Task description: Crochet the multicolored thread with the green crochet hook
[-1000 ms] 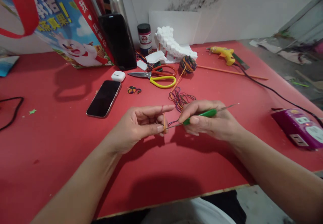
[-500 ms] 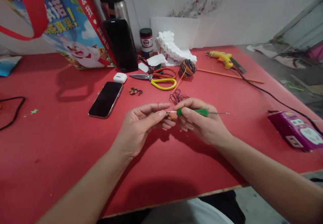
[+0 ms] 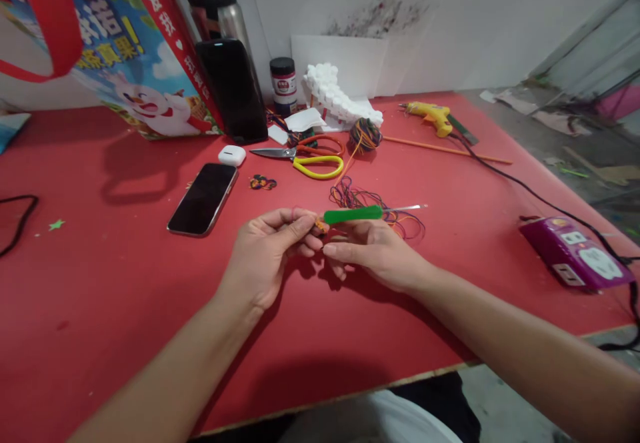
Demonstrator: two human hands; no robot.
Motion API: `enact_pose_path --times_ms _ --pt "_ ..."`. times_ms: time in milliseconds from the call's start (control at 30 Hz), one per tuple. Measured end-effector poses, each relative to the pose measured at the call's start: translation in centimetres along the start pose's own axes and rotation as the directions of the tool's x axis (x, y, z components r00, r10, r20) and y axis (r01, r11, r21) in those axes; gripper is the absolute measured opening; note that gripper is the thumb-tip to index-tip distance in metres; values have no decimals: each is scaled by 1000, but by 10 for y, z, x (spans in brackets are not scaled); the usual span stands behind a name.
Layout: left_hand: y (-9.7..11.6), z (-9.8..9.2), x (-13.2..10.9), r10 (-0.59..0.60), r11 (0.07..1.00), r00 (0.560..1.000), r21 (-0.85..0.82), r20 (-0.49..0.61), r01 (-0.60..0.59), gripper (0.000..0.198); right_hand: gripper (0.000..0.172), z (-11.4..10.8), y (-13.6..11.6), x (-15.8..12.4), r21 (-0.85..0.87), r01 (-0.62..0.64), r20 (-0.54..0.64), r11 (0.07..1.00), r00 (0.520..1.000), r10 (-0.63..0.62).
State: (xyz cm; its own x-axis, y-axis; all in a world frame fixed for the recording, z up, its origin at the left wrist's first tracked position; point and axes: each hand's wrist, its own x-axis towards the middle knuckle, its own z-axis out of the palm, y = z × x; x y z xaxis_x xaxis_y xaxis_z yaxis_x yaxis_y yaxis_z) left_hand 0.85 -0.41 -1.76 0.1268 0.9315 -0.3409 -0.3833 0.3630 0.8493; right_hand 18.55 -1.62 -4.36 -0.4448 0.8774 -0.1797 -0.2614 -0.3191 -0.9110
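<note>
In my left hand (image 3: 273, 250) a small orange and dark crocheted piece (image 3: 321, 226) is pinched between thumb and fingers. A loop of pink yarn (image 3: 296, 212) runs round the index finger. My right hand (image 3: 377, 253) carries a crochet hook (image 3: 353, 214) with a green handle, which lies across its index finger; the thumb is off the handle and close to the piece. One metal end of the hook points right, while the other is hidden at my left fingertips. Loose multicoloured yarn (image 3: 350, 194) lies just behind my hands.
Scissors (image 3: 320, 166), a yarn ball (image 3: 365, 135), a phone (image 3: 203, 200) and an earbud case (image 3: 232, 156) lie behind my hands. A small knotted yarn piece (image 3: 263, 182) is near the phone. At right are a yellow glue gun (image 3: 430, 116) and a purple power socket (image 3: 575, 253).
My right hand has shifted left and its thumb has come off the green handle. The hook has moved left and tilted up at its right end. The view has shifted slightly.
</note>
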Motion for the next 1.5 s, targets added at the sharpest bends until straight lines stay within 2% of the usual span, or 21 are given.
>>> enact_pose_path --times_ms 133,367,533,733,933,1067,1133,1233,1333,1500 --pt "1 -1 1 -45 997 999 -55 -4 45 25 35 3 2 3 -14 0 -62 1000 998 -1" --pt "-6 1 2 -74 991 997 -113 -18 72 26 39 8 5 3 51 15 -98 999 995 -10" --pt "-6 1 4 -73 986 996 -152 -45 65 31 40 10 6 3 -17 38 -108 999 993 -40" --pt "-8 2 2 -57 989 997 -141 -61 48 30 42 12 9 7 118 82 -227 990 972 -54" --pt "-9 2 2 -58 990 996 -131 -72 49 32 36 12 6 5 176 29 -177 984 984 3" --pt "-7 2 3 -44 990 999 -137 -19 41 37 37 8 3 3 291 -108 9 951 994 110" --pt "-6 2 3 -43 991 999 -130 8 44 37 38 7 4 3 311 -126 63 942 992 111" --pt "-6 1 3 -42 991 999 -123 22 44 37 35 6 7 3 250 -55 27 967 998 50" --pt "-6 1 3 -49 991 999 -123 18 50 36 34 4 8 2 117 8 -41 993 999 -3" --pt "-5 1 3 -29 995 1000 -100 11 30 27 36 -4 -8 -1 -142 16 -27 990 999 -20"
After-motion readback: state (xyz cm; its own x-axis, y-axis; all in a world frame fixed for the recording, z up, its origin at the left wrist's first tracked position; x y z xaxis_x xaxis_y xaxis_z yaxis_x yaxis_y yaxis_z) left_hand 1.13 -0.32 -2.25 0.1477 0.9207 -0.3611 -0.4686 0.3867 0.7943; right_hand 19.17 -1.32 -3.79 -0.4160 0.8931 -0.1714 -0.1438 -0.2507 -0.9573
